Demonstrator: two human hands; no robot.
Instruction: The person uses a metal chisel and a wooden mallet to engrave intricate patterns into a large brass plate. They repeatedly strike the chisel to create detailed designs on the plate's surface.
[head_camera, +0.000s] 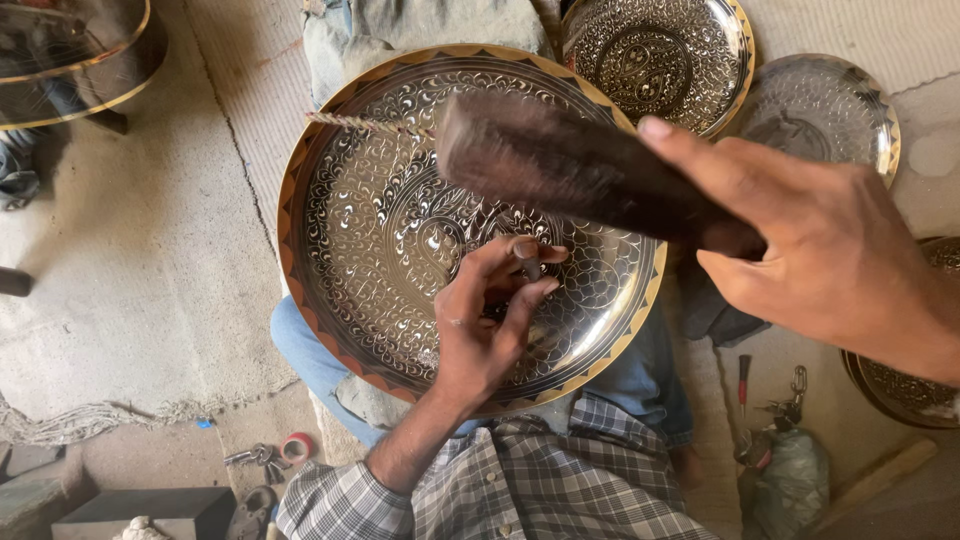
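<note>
A large round engraved metal plate (380, 230) with black-and-silver scrollwork and a brass rim lies on my lap. My left hand (485, 325) rests on the plate near its centre and pinches a small metal chisel (528, 258) upright against the surface. My right hand (820, 240) is raised at the right, gripping a dark wooden mallet (570, 165) that is blurred above the plate, its head over the chisel area. A thin twisted cord (365, 124) sticks out from the mallet's far end.
Two smaller engraved plates (655, 55) (820, 110) lie at the top right, another (900, 385) at the right edge, and a dark tray (70, 55) at the top left. Keys and tape (270, 455) lie on the floor at lower left; small tools (765, 400) at lower right.
</note>
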